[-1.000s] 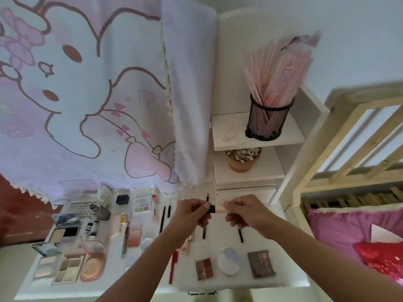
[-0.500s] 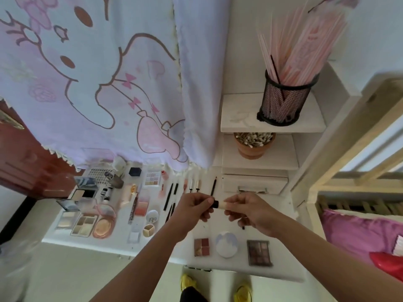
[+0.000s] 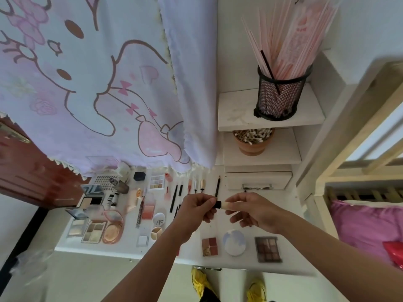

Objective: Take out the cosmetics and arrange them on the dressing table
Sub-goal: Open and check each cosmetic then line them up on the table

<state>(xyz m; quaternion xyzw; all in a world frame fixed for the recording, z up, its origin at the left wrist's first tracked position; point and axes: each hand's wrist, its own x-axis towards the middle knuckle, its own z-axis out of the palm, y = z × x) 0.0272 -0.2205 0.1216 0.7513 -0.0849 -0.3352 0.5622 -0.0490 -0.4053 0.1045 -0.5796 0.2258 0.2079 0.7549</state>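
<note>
Both hands hold one small cosmetic stick (image 3: 220, 205) above the white dressing table (image 3: 290, 256). My left hand (image 3: 197, 207) pinches its black end. My right hand (image 3: 250, 209) pinches its cream end. Below them lie a red four-pan palette (image 3: 209, 246), a round pale-blue compact (image 3: 234, 242) and a brown eyeshadow palette (image 3: 267, 249). Several pencils and lip tubes (image 3: 197, 185) lie in a row behind the hands. More open palettes and compacts (image 3: 93, 229) crowd the table's left side.
A pink-printed cloth (image 3: 91, 83) hangs over the table's back left. White shelves carry a black mesh cup of pink sticks (image 3: 279, 94) and a brown pot of cotton swabs (image 3: 253, 141). A small drawer (image 3: 258, 180) sits below. A wooden bed frame (image 3: 359, 131) stands right.
The view has tilted down and nearer to the table. Both hands stay on the stick at the same spot, close together.
</note>
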